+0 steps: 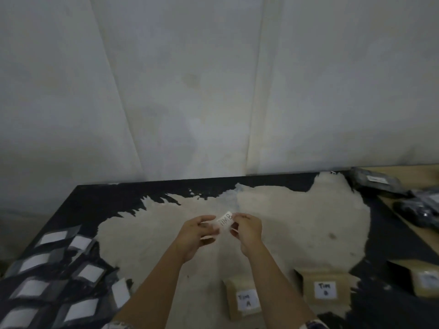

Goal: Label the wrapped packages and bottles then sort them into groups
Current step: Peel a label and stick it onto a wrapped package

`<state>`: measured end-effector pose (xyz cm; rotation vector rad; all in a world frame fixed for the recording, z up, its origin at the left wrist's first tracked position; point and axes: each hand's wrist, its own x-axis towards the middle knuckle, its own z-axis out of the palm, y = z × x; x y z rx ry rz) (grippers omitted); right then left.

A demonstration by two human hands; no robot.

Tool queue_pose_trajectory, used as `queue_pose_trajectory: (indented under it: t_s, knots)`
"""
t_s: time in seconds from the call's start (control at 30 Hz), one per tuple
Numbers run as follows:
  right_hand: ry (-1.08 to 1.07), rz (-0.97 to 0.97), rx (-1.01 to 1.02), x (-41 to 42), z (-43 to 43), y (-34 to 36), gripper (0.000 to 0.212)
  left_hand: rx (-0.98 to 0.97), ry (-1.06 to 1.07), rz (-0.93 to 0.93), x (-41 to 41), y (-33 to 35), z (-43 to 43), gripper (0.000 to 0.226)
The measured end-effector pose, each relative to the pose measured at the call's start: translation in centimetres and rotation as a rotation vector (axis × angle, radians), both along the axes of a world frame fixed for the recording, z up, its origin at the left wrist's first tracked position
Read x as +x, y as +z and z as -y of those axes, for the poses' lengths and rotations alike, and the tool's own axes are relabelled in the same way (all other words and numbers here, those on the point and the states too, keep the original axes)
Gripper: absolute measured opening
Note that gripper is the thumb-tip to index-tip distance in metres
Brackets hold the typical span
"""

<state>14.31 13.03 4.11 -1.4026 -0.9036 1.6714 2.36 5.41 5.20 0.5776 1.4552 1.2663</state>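
Both my hands are raised over the middle of the table and pinch a small white label (225, 220) that reads "TIM B". My left hand (199, 233) holds its left end and my right hand (247, 230) its right end. Near the front edge stand two brown wrapped packages: one labelled "Tim A" (242, 298) below my right forearm, one labelled "Tim B" (324, 287) further right. A third brown package (425, 279) with a blurred label sits at the far right.
The black table (95, 198) carries a cream fur-like mat (297, 222). Several dark pouches with blank white labels (54, 281) lie in rows at the front left. Dark wrapped packages (377, 184) (422, 210) lie at the back right. A pale wall rises behind.
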Motion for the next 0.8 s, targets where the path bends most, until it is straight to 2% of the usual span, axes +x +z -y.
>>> queue_pose_trajectory:
  t_s: [0.17,0.27,0.63,0.8]
  knots:
    - [-0.105,-0.14,-0.072,8.9,-3.2,0.6,0.013,0.017,0.098,0.045,7.8,0.2,-3.4,0.016]
    - [-0.129,-0.137,-0.08,14.7,-4.9,0.5,0.015,-0.002,0.129,0.032,12.8,-0.3,-5.4,0.007]
    - [-0.157,-0.074,0.014,36.2,-10.6,0.4,0.019,-0.039,0.092,0.103,33.5,-0.3,-13.1,0.005]
    - [-0.197,0.02,0.048,41.9,-12.5,-0.3,0.012,-0.081,0.108,0.021,39.0,-1.1,-16.8,0.01]
